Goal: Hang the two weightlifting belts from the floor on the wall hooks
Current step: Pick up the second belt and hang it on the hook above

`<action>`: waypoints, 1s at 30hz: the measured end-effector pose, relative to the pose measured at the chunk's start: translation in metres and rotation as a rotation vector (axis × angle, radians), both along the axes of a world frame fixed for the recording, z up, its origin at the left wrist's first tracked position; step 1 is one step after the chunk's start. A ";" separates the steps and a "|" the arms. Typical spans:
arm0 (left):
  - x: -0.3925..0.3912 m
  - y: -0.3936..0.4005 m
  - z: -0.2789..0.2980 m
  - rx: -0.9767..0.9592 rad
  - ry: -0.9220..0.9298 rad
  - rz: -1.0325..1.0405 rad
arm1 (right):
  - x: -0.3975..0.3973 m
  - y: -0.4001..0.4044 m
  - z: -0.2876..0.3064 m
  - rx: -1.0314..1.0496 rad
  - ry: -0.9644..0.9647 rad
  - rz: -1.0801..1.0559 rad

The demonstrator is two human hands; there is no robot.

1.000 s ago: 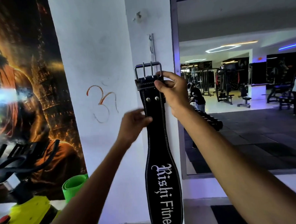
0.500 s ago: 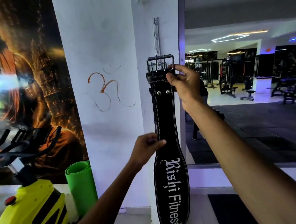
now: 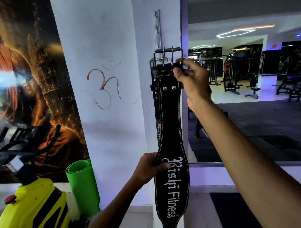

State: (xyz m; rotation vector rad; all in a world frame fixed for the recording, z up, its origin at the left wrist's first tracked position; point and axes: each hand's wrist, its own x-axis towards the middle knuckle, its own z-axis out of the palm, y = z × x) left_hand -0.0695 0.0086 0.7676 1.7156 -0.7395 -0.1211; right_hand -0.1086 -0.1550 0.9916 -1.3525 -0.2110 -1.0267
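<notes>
A black leather belt point(image 3: 171, 123) with white "Rishi Fitness" lettering hangs upright against the white pillar. Its steel buckle point(image 3: 168, 55) sits at the lower end of a narrow metal hook strip point(image 3: 157, 28) screwed to the pillar. My right hand point(image 3: 190, 77) pinches the belt's top edge just under the buckle. My left hand point(image 3: 150, 168) grips the belt's left edge at its wide middle. Behind it a second black belt point(image 3: 155, 103), marked "UNIVERSAL", shows only as a sliver along the left side, with its own buckle peeking out; it seems to hang from the same strip.
A yellow and black exercise bike point(image 3: 30, 207) stands at the lower left, with a rolled green mat point(image 3: 82, 185) beside the pillar. A large dark poster point(image 3: 26, 82) covers the wall on the left. A wall mirror point(image 3: 249, 91) on the right reflects gym machines.
My left hand has slid down the belt from near the rivets to its wide middle. My right hand stays at the top edge. The second belt's edge now shows behind.
</notes>
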 end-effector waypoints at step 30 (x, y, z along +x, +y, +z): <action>0.078 -0.087 0.208 -0.377 -0.586 0.373 | 0.089 -0.066 -0.003 -0.285 -0.034 -0.013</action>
